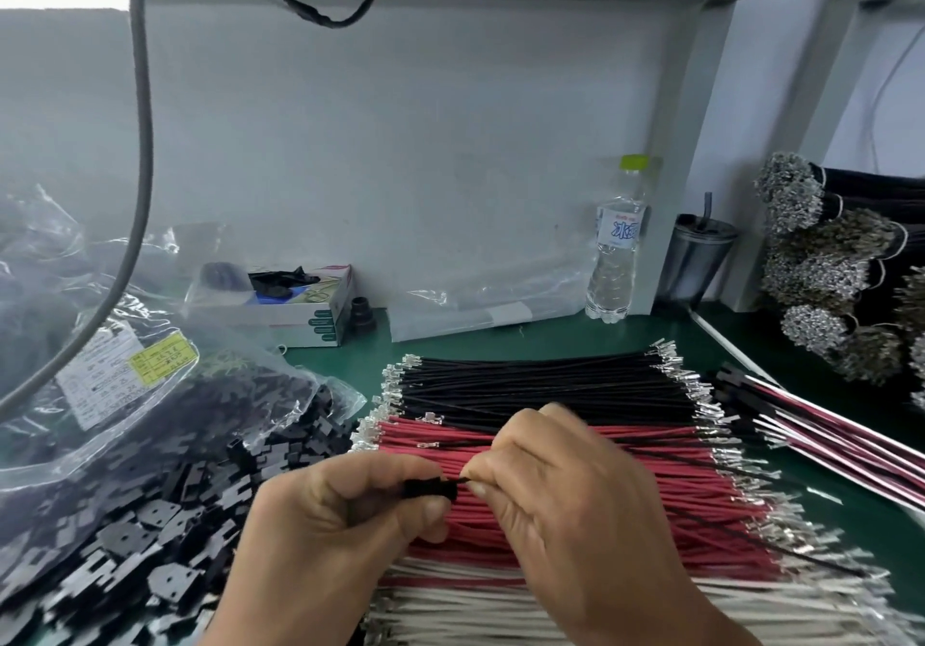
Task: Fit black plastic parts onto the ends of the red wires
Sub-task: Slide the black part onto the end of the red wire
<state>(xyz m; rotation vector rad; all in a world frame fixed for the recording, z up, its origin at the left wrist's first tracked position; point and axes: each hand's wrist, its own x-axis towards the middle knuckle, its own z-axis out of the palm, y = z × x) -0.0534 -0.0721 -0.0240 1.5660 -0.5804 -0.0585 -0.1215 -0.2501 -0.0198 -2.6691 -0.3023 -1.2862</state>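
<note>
My left hand [340, 520] pinches a small black plastic part [430, 489] between thumb and fingers. My right hand [560, 495] pinches the end of a thin black wire [726, 528] right at the part's opening; the wire trails off to the right over the pile. Beneath both hands lies a flat stack of red wires [625, 510] with metal terminals at both ends. Black wires [550, 385] lie behind the red ones and white wires [500, 595] in front.
A heap of black plastic parts [150, 520] spills from a clear bag [125, 370] at the left. Finished red-white-black wire sets [826, 435] lie at the right, with bundled wires [826, 270] stacked behind. A water bottle [618, 255], cup [696, 260] and small box [300, 305] stand at the back.
</note>
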